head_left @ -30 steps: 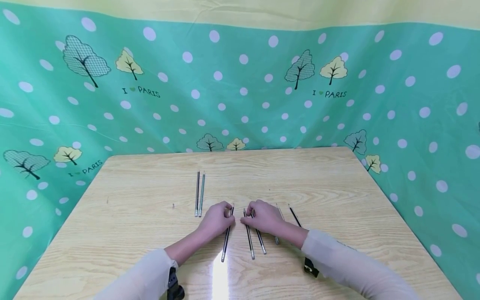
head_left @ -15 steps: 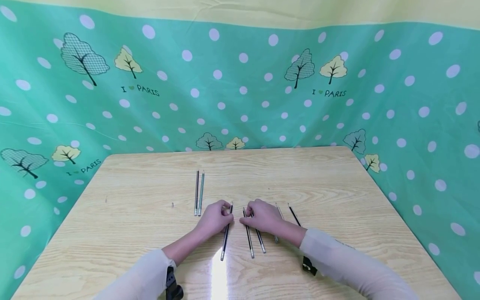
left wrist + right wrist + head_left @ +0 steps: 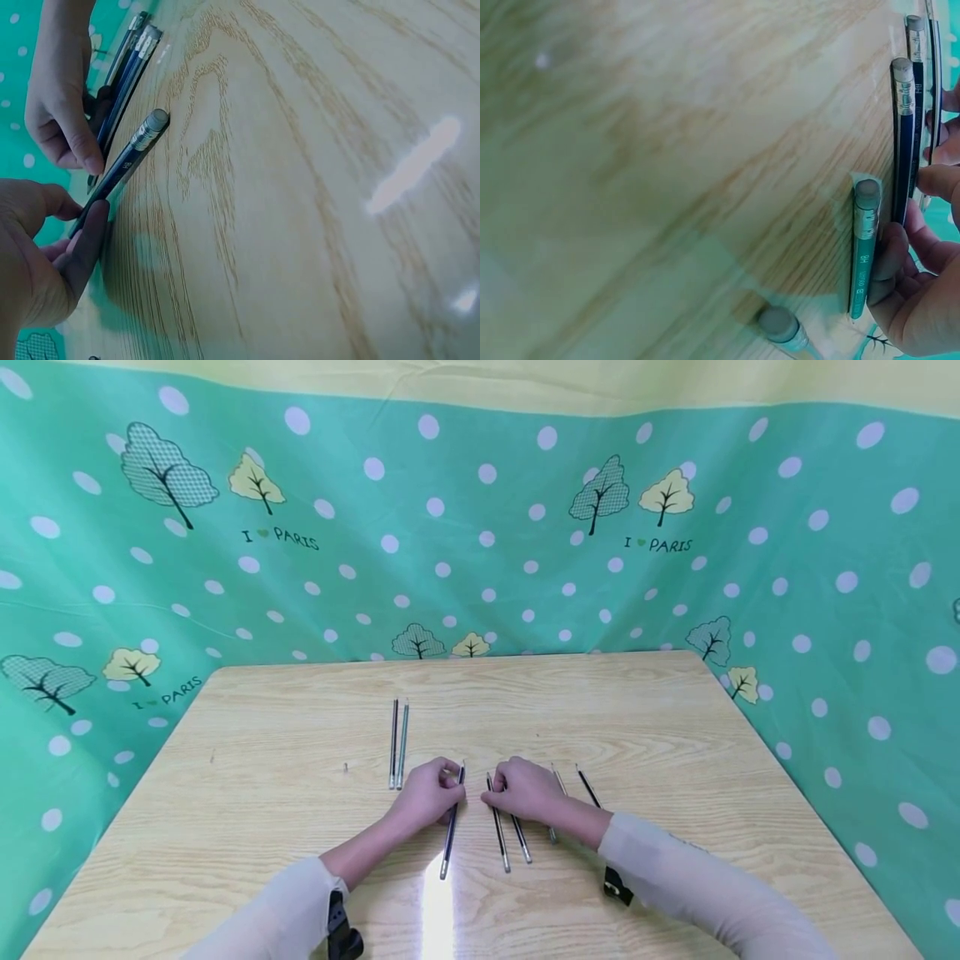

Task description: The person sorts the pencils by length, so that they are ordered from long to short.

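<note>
Pencils (image 3: 448,843): L hand (image 3: 429,793) pinches one nr sharp end, prob. for control; R hand (image 3: 527,789) pinches dark pair (image 3: 501,839), likely to hold both tgthr.

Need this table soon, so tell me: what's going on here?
A person is using both hands at a pale wood-grain table. The left hand pinches a slim dark pencil with a grey eraser; the right hand appears to pinch two more dark pencils. A slim teal pencil with a grey eraser and another dark pencil lie partly hidden by the right arm. Beyond the left hand, a dark-and-teal pencil pair lies side by side.
</note>
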{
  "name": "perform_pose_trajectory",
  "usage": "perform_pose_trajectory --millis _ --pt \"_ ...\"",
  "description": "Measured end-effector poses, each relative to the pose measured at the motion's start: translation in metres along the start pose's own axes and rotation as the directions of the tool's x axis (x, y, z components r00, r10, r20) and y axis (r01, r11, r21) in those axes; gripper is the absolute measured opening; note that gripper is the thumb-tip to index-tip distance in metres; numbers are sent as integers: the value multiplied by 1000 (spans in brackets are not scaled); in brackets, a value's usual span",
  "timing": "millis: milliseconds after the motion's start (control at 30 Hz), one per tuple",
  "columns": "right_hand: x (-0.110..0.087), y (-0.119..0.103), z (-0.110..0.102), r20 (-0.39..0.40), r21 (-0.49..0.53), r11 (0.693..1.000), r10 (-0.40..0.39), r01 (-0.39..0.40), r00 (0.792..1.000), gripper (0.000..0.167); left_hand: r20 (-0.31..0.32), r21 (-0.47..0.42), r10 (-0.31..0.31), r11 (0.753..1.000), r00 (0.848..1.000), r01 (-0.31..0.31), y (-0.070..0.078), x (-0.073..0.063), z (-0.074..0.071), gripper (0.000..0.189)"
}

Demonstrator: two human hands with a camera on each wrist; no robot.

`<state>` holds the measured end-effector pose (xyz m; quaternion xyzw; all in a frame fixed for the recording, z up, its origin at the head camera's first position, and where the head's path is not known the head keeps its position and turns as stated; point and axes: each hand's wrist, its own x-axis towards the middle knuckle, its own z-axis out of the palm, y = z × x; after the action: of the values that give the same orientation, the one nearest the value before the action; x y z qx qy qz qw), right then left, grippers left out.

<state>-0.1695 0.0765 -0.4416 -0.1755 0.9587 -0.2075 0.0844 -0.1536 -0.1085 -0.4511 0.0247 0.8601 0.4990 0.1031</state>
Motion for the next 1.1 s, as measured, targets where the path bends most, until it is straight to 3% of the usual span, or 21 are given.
perform_pose_trajectory --millis 400,667,933,1100 --pt "1 1 -1 21 50 999 18 -19 1000 22 -6 -7 -16 1000 1000 16 0 -2 -1 37" --pt "-2 0 -5 35 147 988 33 -38 999 20 3 -29 -33 999 999 34 0 -1 -2 39" --pt "-4 2 -11 40 326 943 54 -64 998 19 3 -50 -48 998 999 48 0 0 -3 38" --pt "-4 5 -14 111 461 879 80 -122 991 20 1 -57 -52 997 999 52 0 -1 -4 39"
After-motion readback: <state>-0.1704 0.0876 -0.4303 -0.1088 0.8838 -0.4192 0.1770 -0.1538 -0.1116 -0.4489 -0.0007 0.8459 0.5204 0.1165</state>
